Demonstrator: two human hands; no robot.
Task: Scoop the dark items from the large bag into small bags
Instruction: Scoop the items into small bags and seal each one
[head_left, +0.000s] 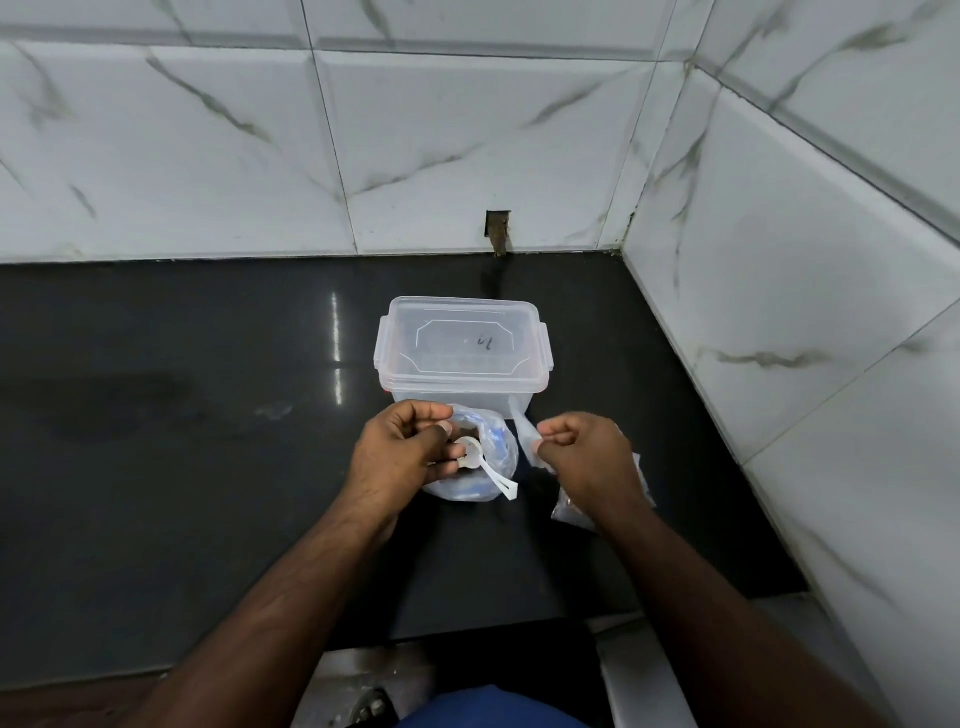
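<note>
The large clear bag with blue print stands open on the black counter, with dark items showing inside its mouth. A white plastic scoop lies in it, its handle sticking out toward me. My left hand grips the bag's left rim with curled fingers. My right hand pinches a small clear bag that sticks up to the left of it. A filled small bag lies under my right wrist.
A clear lidded plastic box stands just behind the large bag. Marble-tiled walls close the counter at the back and on the right. The counter's front edge runs below my forearms.
</note>
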